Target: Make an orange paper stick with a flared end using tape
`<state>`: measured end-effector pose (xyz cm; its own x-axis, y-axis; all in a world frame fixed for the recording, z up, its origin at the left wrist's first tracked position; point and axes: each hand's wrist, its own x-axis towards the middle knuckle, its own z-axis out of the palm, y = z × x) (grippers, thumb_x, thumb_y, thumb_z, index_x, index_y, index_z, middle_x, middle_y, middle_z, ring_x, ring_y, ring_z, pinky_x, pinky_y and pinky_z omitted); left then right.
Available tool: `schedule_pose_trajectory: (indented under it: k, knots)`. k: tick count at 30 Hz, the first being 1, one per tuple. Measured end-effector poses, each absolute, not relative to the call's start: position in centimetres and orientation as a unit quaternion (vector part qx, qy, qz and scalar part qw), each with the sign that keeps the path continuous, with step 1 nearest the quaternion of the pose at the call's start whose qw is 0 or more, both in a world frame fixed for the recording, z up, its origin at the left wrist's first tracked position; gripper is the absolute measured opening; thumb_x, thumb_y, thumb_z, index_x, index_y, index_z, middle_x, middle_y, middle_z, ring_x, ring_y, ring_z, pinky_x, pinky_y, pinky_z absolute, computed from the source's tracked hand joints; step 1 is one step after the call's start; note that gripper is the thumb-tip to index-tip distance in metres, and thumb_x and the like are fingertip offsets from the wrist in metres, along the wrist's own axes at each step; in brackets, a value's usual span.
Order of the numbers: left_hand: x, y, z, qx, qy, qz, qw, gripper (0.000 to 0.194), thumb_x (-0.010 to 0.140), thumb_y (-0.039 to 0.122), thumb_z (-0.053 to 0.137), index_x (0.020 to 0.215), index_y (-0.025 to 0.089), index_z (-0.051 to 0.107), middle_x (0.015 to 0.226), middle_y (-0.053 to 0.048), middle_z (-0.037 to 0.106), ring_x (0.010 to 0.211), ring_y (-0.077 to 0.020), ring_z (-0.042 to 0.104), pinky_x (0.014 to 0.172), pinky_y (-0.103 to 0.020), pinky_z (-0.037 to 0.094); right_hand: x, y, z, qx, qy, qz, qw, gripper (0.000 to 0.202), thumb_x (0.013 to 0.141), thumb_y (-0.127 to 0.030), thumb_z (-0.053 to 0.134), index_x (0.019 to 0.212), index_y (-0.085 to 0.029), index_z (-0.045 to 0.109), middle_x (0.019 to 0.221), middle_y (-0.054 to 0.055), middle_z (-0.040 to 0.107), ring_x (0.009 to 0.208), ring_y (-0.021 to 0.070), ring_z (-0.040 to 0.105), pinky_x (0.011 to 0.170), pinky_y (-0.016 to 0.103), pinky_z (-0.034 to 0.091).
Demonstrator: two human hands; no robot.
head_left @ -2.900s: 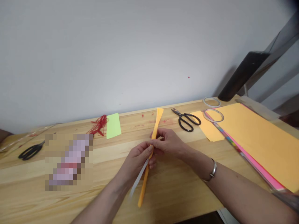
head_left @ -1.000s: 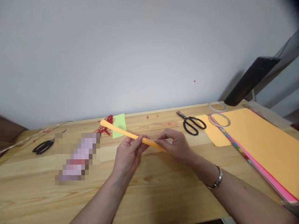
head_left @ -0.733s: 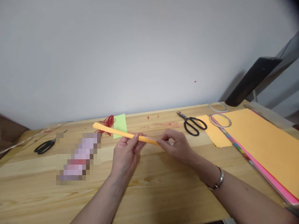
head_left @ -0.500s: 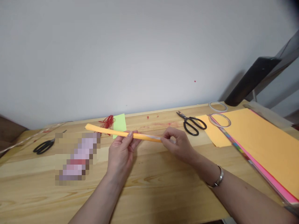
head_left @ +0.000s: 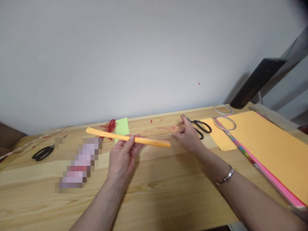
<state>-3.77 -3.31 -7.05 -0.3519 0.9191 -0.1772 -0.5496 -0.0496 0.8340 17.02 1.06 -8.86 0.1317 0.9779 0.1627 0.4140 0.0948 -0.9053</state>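
A long, narrow strip of folded orange paper (head_left: 152,141) is pinched between the thumb and fingers of my left hand (head_left: 122,154). It slants slightly down to the right, held above the wooden table. My right hand (head_left: 190,136) is off the strip, thumb and fingers apart, with nothing visible in it. It is beside the black-handled scissors (head_left: 202,125) and overlaps part of them; whether it touches them I cannot tell. Behind the left hand lie a light green paper (head_left: 122,125) and a tangle of red thread (head_left: 110,125).
At right, large orange sheets (head_left: 269,144) lie over pink paper (head_left: 276,175), with two tape rolls, one (head_left: 225,123) on the sheets' edge. A black cylinder (head_left: 257,83) leans at the back. More scissors (head_left: 43,152) and a blurred-out item (head_left: 80,163) lie at left.
My right hand has let go of the strip's right end and moved up and right to the scissors, its fingers opening. The whitish band along the strip no longer shows.
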Motion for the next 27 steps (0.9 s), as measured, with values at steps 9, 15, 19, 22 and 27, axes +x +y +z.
schedule_pose_trajectory:
  k: [9, 15, 19, 22, 27]
  knots:
    - [-3.1, -3.7, -7.8, 0.242, 0.44, 0.632, 0.59, 0.01, 0.071, 0.013, 0.071, 0.077, 0.011, 0.064, 0.074, -0.008, 0.072, 0.073, -0.0169, 0.069, 0.068, -0.028, 0.058, 17.2, 0.7, -8.4, -0.583, -0.684, 0.246, 0.362, 0.033, 0.089, -0.03, 0.038, 0.082, -0.017, 0.067, 0.069, 0.005, 0.064, 0.07, 0.0184, 0.059, 0.069, 0.031, 0.044]
    - [-2.9, -3.9, -8.0, 0.276, 0.421, 0.599, 0.623, 0.018, 0.068, 0.015, 0.074, 0.083, 0.012, 0.065, 0.074, -0.006, 0.071, 0.069, -0.0166, 0.068, 0.063, -0.027, 0.058, 16.9, 0.2, -7.8, -0.475, -0.767, 0.234, 0.363, 0.059, 0.086, -0.062, 0.036, 0.118, -0.017, 0.059, 0.123, 0.014, 0.056, 0.116, 0.0277, 0.048, 0.094, 0.043, 0.036]
    - [-2.8, -4.0, -8.3, 0.284, 0.422, 0.595, 0.622, 0.019, 0.067, 0.016, 0.075, 0.084, 0.012, 0.066, 0.075, -0.005, 0.071, 0.067, -0.0155, 0.067, 0.063, -0.028, 0.057, 16.1, -0.9, -8.0, -0.463, -0.759, 0.258, 0.378, 0.046, 0.077, -0.054, 0.059, 0.104, -0.017, 0.066, 0.107, 0.011, 0.064, 0.099, 0.0227, 0.056, 0.083, 0.035, 0.043]
    - [-2.7, -4.0, -8.4, 0.277, 0.425, 0.601, 0.618, 0.018, 0.066, 0.016, 0.076, 0.081, 0.013, 0.066, 0.071, -0.002, 0.069, 0.067, -0.0149, 0.066, 0.064, -0.028, 0.057, 15.6, -1.6, -7.9, -0.441, -0.752, 0.386, 0.3, 0.034, 0.08, -0.05, 0.057, 0.085, -0.018, 0.068, 0.075, 0.002, 0.066, 0.067, 0.0134, 0.056, 0.06, 0.024, 0.04]
    - [-2.6, -4.0, -8.4, 0.28, 0.428, 0.603, 0.612, 0.014, 0.067, 0.015, 0.075, 0.076, 0.013, 0.064, 0.067, -0.003, 0.067, 0.068, -0.015, 0.066, 0.064, -0.026, 0.057, 15.2, -2.4, -7.9, -0.416, -0.773, 0.426, 0.219, 0.025, 0.079, -0.04, 0.058, 0.076, -0.017, 0.066, 0.061, -0.004, 0.056, 0.055, 0.0082, 0.045, 0.05, 0.022, 0.03]
